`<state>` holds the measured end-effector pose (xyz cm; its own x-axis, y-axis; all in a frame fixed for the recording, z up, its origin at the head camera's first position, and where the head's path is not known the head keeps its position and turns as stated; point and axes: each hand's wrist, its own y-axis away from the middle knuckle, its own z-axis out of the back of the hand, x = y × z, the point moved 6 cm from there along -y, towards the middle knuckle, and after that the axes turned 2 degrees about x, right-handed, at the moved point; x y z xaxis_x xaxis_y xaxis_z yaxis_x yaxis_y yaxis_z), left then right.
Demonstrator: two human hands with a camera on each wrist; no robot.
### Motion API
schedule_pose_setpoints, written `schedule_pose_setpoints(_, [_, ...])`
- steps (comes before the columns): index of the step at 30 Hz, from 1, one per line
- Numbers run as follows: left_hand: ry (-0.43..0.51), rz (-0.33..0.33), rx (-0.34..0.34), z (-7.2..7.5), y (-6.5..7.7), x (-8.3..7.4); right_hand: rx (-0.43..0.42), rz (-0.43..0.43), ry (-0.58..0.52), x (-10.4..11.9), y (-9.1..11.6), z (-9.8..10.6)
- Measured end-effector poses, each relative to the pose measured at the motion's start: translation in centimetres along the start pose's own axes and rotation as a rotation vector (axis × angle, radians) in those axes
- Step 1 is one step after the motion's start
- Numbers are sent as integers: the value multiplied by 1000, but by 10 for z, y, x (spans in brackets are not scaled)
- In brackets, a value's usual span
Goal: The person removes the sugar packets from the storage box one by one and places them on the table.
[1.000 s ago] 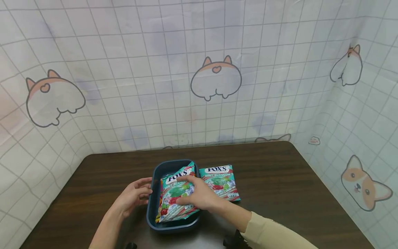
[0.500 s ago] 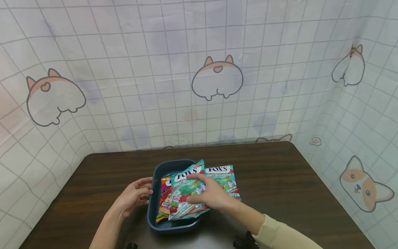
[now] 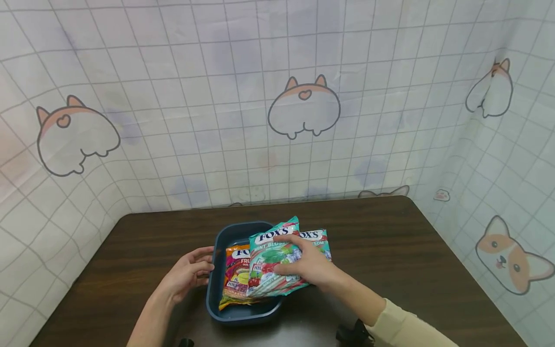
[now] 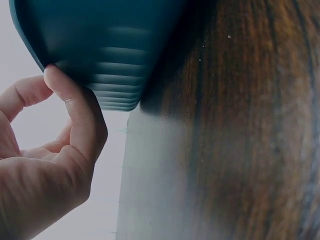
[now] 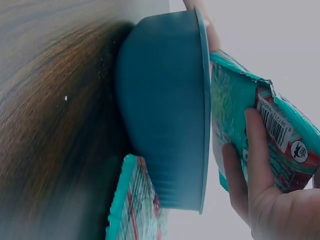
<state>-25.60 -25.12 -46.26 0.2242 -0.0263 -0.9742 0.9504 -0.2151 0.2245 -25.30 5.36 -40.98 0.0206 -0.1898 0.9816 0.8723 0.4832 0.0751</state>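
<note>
A teal Fox's Mint Blossom candy bag (image 3: 272, 262) is in my right hand (image 3: 313, 264), raised over the right side of a dark blue plastic bin (image 3: 243, 320). In the right wrist view, the fingers grip the candy bag (image 5: 230, 110) just above the bin's rim. Inside the bin lies an orange and purple Fox's candy bag (image 3: 236, 279), partly covered by the held one. My left hand (image 3: 188, 272) rests its fingertips against the bin's left outer side. The left wrist view shows fingertips touching the bin (image 4: 115, 55) at its rim.
Another teal Fox's bag (image 3: 322, 241) lies on the dark wooden table (image 3: 381, 270) right of the bin, partly hidden by the right hand and held bag. A grid-patterned cloth (image 3: 195, 120) with dog drawings hangs behind and beside the table.
My right hand has moved the teal candy bag rightward and slightly up, uncovering more of the orange bag in the bin. The left hand and bin stay nearly still.
</note>
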Motion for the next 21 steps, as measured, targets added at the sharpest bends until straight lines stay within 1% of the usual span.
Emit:
schedule_pose_setpoints(4, [1,8,-13,1,0,1,-15,-7,-2,-1,4,8])
schedule_pose_setpoints(8, [1,18,-30,1,0,2,-7,-20,-47,-6,8,15])
schedule_pose_setpoints(11, [1,21,-29,1,1,2,-3,-31,-76,-10,10,21])
schedule_pose_setpoints(15, [1,11,-17,0,0,1,-12,-35,-82,-14,14,31])
schedule_pose_setpoints(21, [0,1,-28,0,0,0,-7,-30,-103,-18,18,43])
